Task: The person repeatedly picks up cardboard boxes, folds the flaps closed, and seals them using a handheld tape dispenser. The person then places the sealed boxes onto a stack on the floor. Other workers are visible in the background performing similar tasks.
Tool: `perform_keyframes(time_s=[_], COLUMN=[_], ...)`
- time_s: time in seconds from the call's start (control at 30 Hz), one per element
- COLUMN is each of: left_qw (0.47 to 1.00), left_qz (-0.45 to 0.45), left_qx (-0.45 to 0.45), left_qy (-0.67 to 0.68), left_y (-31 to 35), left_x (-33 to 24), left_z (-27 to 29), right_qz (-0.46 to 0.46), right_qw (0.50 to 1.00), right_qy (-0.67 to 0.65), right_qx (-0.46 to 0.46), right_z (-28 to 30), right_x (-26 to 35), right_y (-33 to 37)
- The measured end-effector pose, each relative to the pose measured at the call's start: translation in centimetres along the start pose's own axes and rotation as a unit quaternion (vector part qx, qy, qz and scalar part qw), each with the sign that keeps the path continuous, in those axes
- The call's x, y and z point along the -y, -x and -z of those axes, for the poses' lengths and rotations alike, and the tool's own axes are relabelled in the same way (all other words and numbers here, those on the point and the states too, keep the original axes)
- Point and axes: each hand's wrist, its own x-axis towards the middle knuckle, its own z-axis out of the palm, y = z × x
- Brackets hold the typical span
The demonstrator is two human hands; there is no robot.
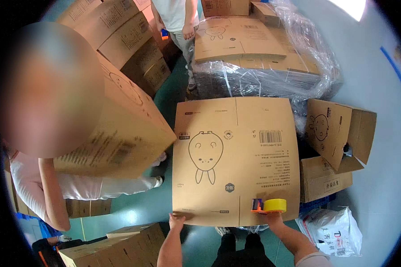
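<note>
In front of me is a flattened cardboard box (249, 169), brown, with a rabbit drawing, a barcode and printed text on its upper face. My left hand (177, 221) grips its near left corner, fingers at the edge. At the near edge on the right, my right hand (274, 218) holds a tape dispenser (257, 206) with an orange frame and a yellow tape roll (275, 205). The dispenser lies over the cardboard; part of my right hand is hidden behind the roll.
At left a person carries a large carton (120, 129). Another person (176, 18) stands at the back beside a film-wrapped pallet of flat cardboard (240, 40). Open cartons (329, 124) and a white sack (332, 231) are at right; a carton (116, 247) stands near left.
</note>
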Motion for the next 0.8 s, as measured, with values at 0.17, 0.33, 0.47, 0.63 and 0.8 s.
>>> perform_keyframes(time_s=[0.17,0.33,0.47,0.63,0.8], left_qw=[0.999,0.994,0.989,0.926,0.686], left_qz=[0.010,-0.027,-0.069,-0.141,-0.285], left_qx=[0.032,-0.103,-0.010,0.019,0.138], left_qy=[0.034,0.021,0.133,0.349,0.656], left_y=[-2.3,-0.8,1.0,7.5,13.8], left_x=[1.1,1.0,0.8,-1.1,-7.9], left_z=[1.0,2.4,6.7,11.5,18.0], right_qz=[0.162,0.149,0.076,0.048,0.048], right_qw=[0.964,0.961,0.974,0.974,0.971], right_qy=[0.206,0.226,0.193,0.208,0.018], right_qx=[0.036,0.055,0.090,-0.076,-0.232], right_z=[6.3,6.2,10.7,17.2,33.4], right_x=[0.6,0.7,2.3,1.1,4.1], right_y=[3.0,4.4,7.4,11.6,14.5])
